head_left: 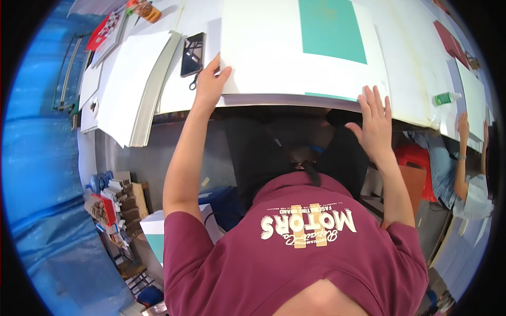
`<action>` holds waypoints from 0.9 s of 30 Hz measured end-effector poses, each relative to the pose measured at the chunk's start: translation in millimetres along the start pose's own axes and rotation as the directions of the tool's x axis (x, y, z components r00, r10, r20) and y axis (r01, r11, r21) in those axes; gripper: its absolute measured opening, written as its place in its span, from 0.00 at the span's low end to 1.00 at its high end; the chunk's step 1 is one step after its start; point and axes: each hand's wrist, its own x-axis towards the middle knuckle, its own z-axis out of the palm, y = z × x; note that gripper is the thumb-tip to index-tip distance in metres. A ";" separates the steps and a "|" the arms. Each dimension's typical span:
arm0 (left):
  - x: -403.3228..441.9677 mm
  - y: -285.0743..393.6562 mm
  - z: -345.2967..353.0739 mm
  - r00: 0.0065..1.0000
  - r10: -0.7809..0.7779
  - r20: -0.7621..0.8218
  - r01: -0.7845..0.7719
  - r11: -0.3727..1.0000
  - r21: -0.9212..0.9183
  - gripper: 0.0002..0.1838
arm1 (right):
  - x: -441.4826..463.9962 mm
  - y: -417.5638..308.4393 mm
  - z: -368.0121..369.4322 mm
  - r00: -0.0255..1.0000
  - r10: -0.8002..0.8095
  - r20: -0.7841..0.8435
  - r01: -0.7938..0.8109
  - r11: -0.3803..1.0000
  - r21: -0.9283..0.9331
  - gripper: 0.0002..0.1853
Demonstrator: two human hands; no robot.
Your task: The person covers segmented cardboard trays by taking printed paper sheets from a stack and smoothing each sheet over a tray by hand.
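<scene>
A large white sheet or board (263, 52) with a green rectangle (333, 31) lies in front of me on the table, near its front edge. At its left edge is my left hand (212, 87), thumb and fingers apart, touching the side. My right hand (375, 121) is open with fingers spread, its fingertips at the sheet's front right corner. A dark phone (192, 54) lies just left of my left hand. Beside the phone shows a small black loop (193, 83), perhaps a scissors handle, partly hidden by my hand.
A thick stack of white sheets (137, 79) overhangs the table's front edge at left. An amber bottle (145, 10) and a red basket (103, 34) stand behind. To the right are a green-labelled bottle (445, 98) and another person's hand (463, 129) by white boards.
</scene>
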 end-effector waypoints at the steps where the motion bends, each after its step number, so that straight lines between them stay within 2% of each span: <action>1: 0.4 0.8 0.2 1.000 -0.008 -0.002 0.008 1.000 -0.007 0.26 | 4.1 -11.4 6.3 0.998 -0.031 -0.048 0.032 0.999 0.028 0.47; 4: 2.8 -7.5 -0.3 1.000 0.014 0.010 -0.014 0.999 -0.030 0.27 | 23.6 -52.9 17.7 0.997 -0.072 -0.006 0.073 0.986 0.153 0.47; 5: 2.7 -7.0 -1.0 0.999 -0.045 0.021 0.046 0.999 -0.024 0.28 | 29.8 -66.2 20.0 0.994 -0.106 0.006 0.104 0.982 0.155 0.48; 7: 3.2 -9.3 -2.4 0.998 0.044 0.033 -0.044 0.999 0.011 0.30 | 40.8 -87.8 26.8 0.990 -0.140 0.002 0.137 0.971 0.198 0.47; 10: 1.5 -5.5 -5.5 0.996 -0.004 0.085 0.003 1.000 0.020 0.31 | 51.1 -105.6 31.4 0.988 -0.152 0.011 0.147 0.972 0.184 0.46; 21: 3.3 -18.6 -14.7 0.978 -0.022 0.209 -0.010 0.989 0.149 0.31 | 51.5 -107.7 39.4 0.987 -0.163 0.006 0.162 0.983 0.084 0.46; 24: 5.1 -20.2 -16.5 0.964 0.075 0.256 -0.143 0.955 0.259 0.33 | 52.1 -107.2 40.6 0.986 -0.165 0.018 0.163 0.983 0.087 0.46; 25: 3.1 -19.6 -12.5 0.965 0.071 0.253 -0.123 0.973 0.197 0.33 | 51.2 -104.3 40.3 0.989 -0.148 0.028 0.146 0.986 0.079 0.47; 27: 8.3 -35.5 -10.7 0.962 0.095 0.258 -0.154 0.963 0.219 0.33 | 51.0 -98.9 42.1 0.985 -0.166 0.037 0.163 0.983 0.085 0.47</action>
